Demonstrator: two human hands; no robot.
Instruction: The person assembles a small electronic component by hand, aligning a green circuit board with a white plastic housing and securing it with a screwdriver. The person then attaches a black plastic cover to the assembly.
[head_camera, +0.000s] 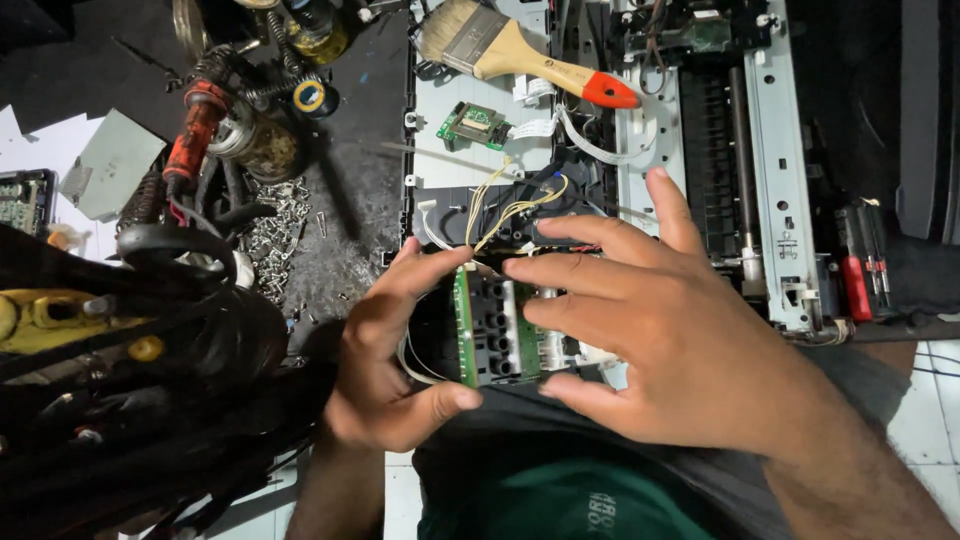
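Both hands were on it: the left hand (385, 355) pinched the black module (495, 330) by its green circuit board edge (464, 325), thumb beneath and fingers curled over the top, while the right hand (650, 340) lay spread across the other side, fingertips pressing, grip closed around it. The module sat right between the two grips, near the worktop's front edge, just before the opened printer chassis (700, 150). The risk, as I judged it: thin yellow wires (510, 205) ran back toward the chassis, and a hard tug could strain them or tear a connector.
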